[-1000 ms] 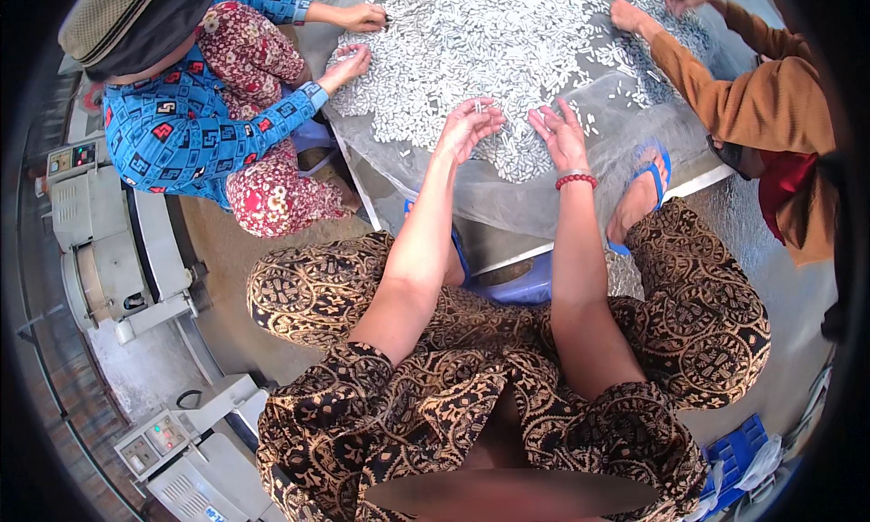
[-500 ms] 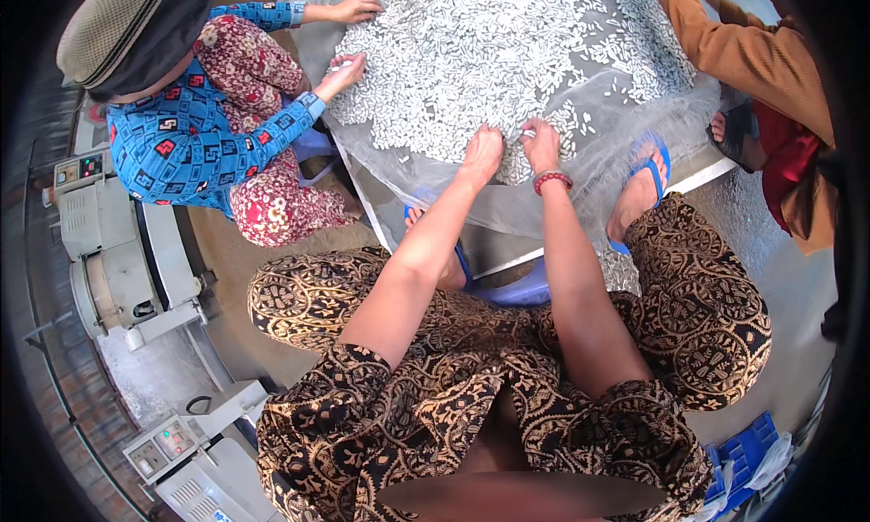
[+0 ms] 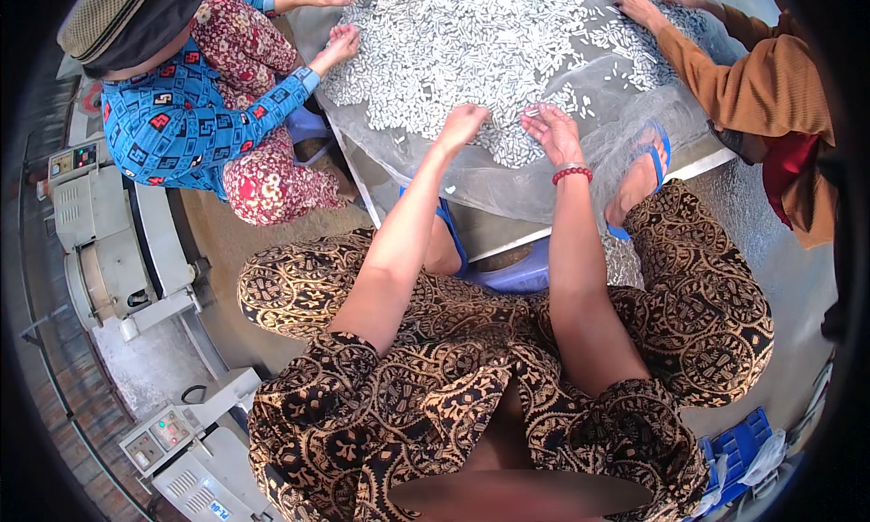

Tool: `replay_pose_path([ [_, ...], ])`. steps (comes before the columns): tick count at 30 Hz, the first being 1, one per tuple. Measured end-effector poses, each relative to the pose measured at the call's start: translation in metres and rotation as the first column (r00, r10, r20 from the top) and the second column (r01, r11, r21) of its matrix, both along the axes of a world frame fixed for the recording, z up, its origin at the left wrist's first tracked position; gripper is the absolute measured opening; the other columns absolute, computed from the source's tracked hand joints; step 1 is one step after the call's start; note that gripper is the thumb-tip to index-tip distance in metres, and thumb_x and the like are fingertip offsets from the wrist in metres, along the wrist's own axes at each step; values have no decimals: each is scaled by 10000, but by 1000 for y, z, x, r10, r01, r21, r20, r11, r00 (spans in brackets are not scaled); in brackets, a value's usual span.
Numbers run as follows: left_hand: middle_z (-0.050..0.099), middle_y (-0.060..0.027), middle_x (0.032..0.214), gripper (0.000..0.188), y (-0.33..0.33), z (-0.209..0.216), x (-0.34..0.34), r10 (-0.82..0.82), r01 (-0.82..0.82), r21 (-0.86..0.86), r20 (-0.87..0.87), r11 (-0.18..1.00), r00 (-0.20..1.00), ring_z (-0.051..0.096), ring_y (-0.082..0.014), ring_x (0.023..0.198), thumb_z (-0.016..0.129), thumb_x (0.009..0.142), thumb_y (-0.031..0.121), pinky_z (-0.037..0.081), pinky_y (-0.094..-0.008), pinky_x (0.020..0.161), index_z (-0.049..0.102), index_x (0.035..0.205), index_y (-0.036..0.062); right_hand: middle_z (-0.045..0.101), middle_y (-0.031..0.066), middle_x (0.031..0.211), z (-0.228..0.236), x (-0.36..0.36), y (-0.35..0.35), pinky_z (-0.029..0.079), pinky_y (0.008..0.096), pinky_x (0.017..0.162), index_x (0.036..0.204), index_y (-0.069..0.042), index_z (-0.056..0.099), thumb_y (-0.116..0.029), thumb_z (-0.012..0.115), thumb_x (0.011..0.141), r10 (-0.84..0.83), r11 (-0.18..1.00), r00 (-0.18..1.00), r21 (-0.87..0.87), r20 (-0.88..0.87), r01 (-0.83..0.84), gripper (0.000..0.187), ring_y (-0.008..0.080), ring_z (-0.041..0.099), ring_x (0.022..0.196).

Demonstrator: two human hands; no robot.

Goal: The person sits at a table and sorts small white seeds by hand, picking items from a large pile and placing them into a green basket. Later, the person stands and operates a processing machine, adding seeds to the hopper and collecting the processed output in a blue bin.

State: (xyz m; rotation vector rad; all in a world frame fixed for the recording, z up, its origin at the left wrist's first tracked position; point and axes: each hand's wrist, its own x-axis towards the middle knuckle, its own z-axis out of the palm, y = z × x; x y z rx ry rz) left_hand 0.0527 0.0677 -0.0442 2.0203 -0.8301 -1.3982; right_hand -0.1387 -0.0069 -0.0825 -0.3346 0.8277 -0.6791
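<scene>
A wide heap of small, white, oblong pieces [image 3: 453,51] lies spread over a low surface covered with sheer netting [image 3: 489,196]. Over the near edge of the heap, my left hand [image 3: 465,126] is closed, fingers curled inward; whatever it may hold is hidden. To its right, my right hand [image 3: 553,134], wearing a red bead bracelet [image 3: 572,173], is turned partly palm up. Its fingers are apart and slightly bent, just above the pieces, and I make out nothing held in them.
At the left, a person in a blue patterned shirt [image 3: 181,128] has both hands by the heap. Another person's brown sleeve [image 3: 752,78] reaches in from the right. Blue sandals [image 3: 660,159] are on my feet beside the netting. Grey machines [image 3: 118,250] line the left; blue crates [image 3: 739,454] sit lower right.
My hands have drawn apart: the left moved slightly left, while the right moved right and turned its palm up, fingers spreading. The person at the right now has both hands over the pieces.
</scene>
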Motion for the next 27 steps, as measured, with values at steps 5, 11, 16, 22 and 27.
replay_pose_path([
  [5,620,-237,857,378,10,-29,-53,-327,354,109,690,929,646,603,-375,852,692,701,337,476,-427,770,629,847,-5,566,50,702,-11,-3,-6,496,273,577,920,-23,551,-152,624,828,22,987,936,-142,-352,-77,174,144,557,612],
  [11,614,-196,816,336,2,-37,-33,-453,439,178,589,880,669,609,-334,770,629,753,229,491,-415,676,577,955,-34,599,93,606,-23,4,-4,462,317,492,703,12,605,-289,715,720,41,831,401,-192,-915,-522,321,171,589,572],
  [16,499,-37,655,123,10,-4,20,271,-390,-106,-556,915,786,496,-153,596,461,792,159,437,-279,561,519,762,55,607,274,831,-15,30,11,481,446,724,803,48,624,-267,683,716,-92,586,196,-213,-976,-782,333,399,597,843],
  [22,444,-4,680,144,6,2,50,298,-477,-122,-641,870,707,475,-169,617,507,825,189,431,-309,572,500,807,47,622,249,846,-15,29,12,484,417,697,886,62,609,-232,676,710,-77,600,374,-343,-924,-723,350,380,617,810],
  [27,641,-189,872,322,10,-28,27,-107,126,13,613,992,783,619,-316,853,656,748,314,475,-416,720,635,891,26,446,-32,596,-12,19,0,286,199,427,894,21,555,-121,665,745,157,951,837,-149,-524,-271,233,41,402,535],
])
